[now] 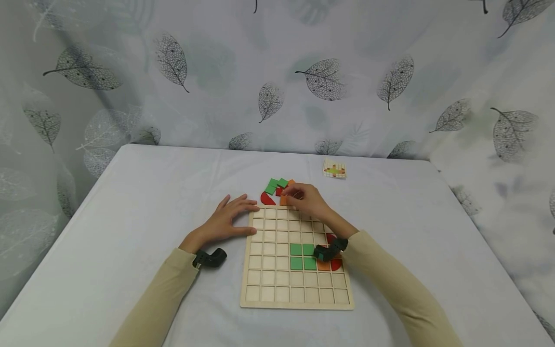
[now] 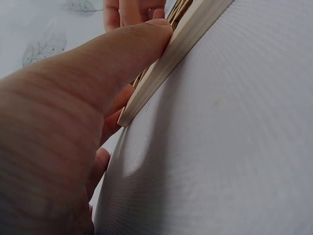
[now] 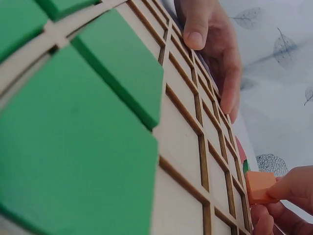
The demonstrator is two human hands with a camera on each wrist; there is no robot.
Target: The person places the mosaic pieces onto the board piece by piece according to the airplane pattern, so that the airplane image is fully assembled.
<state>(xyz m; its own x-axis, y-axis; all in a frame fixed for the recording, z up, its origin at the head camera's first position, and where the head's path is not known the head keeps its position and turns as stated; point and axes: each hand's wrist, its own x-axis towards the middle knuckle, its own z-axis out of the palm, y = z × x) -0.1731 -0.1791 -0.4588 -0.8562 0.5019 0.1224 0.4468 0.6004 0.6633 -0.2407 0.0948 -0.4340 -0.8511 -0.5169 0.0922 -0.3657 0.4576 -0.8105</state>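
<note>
My right hand (image 1: 309, 198) is above the far edge of the wooden grid board (image 1: 268, 278). In the right wrist view its thumb and fingers pinch an orange square tile (image 3: 259, 187). The left hand (image 1: 227, 219) lies spread at the board's upper left side, its thumb on the edge, as the left wrist view shows too. Several green square tiles (image 1: 296, 249) sit in the grid's cells. Beside them are an orange tile (image 1: 323, 265) and a rounded red piece (image 1: 336, 264), with other pieces partly hidden behind the right wrist camera.
Just past the board's far edge lies a loose pile with green tiles (image 1: 271, 186), a curved red piece (image 1: 267, 199) and other tiles. A small pattern card (image 1: 334, 169) lies at the back of the white table (image 1: 182, 166). A leaf-print curtain (image 1: 217, 72) hangs behind.
</note>
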